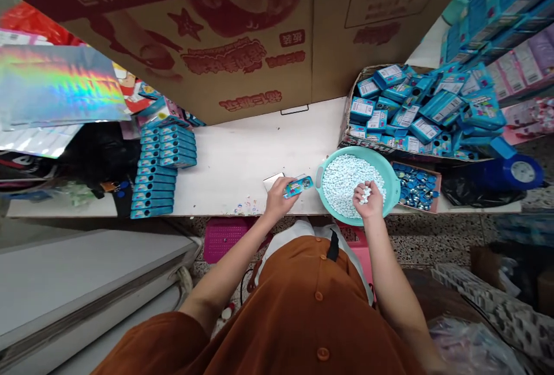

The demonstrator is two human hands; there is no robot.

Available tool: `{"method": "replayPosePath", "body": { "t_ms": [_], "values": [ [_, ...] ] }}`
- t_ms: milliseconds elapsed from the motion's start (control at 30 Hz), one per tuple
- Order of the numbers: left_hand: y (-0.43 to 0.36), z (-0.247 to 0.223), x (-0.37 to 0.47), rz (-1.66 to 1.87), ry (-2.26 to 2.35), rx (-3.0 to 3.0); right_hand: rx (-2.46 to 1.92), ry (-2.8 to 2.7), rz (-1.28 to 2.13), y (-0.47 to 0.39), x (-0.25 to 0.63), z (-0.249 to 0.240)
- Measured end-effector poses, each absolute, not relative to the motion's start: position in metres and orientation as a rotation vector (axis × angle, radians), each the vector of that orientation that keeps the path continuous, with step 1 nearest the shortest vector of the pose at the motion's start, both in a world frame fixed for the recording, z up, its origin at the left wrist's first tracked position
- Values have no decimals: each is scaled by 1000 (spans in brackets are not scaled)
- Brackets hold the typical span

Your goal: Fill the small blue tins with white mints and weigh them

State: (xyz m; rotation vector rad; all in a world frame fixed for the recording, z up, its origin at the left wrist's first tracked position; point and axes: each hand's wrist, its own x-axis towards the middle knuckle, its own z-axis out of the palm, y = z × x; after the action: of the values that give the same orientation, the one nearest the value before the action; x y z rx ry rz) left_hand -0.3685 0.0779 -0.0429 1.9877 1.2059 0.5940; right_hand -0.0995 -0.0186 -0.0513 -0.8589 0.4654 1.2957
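Note:
My left hand [277,197] grips a small blue box [294,188] with a dark round hole at its right end. Beside it, to the right, stands a light green basin [393,182] full of small whitish pellets [346,176] that look like candies. Over the basin my right hand [370,205] is turned palm up, fingers curled around a little heap of white candies [366,194]. A small pale, dark-edged flat piece [272,180] lies on the table, partly behind my left hand.
Blue boxes stand in stacks [153,173] at the left. A carton of jumbled blue boxes [407,104] and a tray of blue and silver pieces [418,187] are to the right. A large cardboard box [242,75] blocks the back of the white table [242,150].

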Motion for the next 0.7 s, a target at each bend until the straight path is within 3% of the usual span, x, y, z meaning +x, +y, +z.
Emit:
{"method": "replayPosePath", "body": {
  "t_ms": [300, 700],
  "values": [
    [40, -4, -273, 494, 823, 2132, -950, 254, 1086, 2, -99, 11],
    [38, -3, -230, 433, 825, 2160, -1177, -18, 843, 3, -93, 23]
  ]
}}
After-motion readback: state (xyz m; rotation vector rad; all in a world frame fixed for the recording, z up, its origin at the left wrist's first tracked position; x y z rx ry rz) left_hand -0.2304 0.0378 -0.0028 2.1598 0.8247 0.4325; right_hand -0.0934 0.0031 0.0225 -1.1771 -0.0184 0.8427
